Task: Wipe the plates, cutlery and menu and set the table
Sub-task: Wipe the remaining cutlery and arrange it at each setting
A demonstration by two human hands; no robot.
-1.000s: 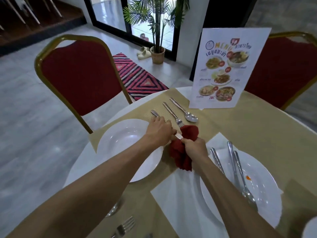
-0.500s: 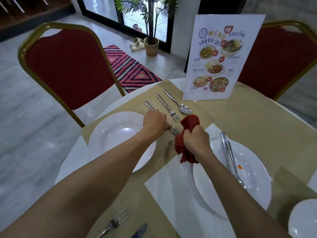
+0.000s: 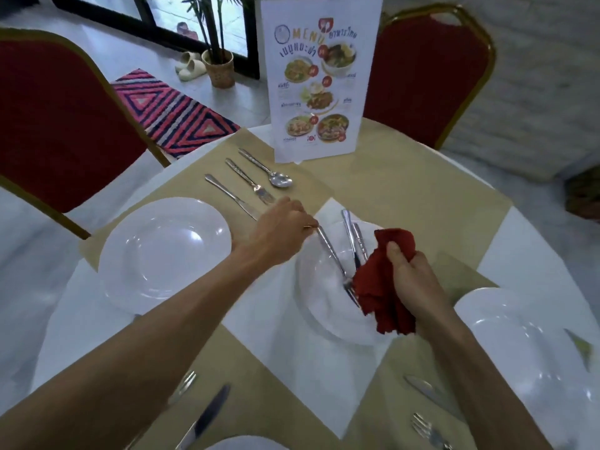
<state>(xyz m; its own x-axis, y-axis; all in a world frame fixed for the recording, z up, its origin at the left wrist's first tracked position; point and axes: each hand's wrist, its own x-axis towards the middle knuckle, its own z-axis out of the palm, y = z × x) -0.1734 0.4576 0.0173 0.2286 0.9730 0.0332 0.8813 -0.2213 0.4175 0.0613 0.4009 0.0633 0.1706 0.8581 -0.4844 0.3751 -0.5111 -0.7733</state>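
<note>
Since the fork [image 3: 334, 258] seems due for wiping, the left grip [image 3: 279, 228] pinches its handle; the right grip [image 3: 412, 274] clamps the cloth [image 3: 380, 297] beside it.

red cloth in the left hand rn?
No, the right hand grips the red cloth, while the left hand holds a fork by its handle.

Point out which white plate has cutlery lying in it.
The middle plate, beside the red cloth; the left plate and right plate hold nothing.
</note>
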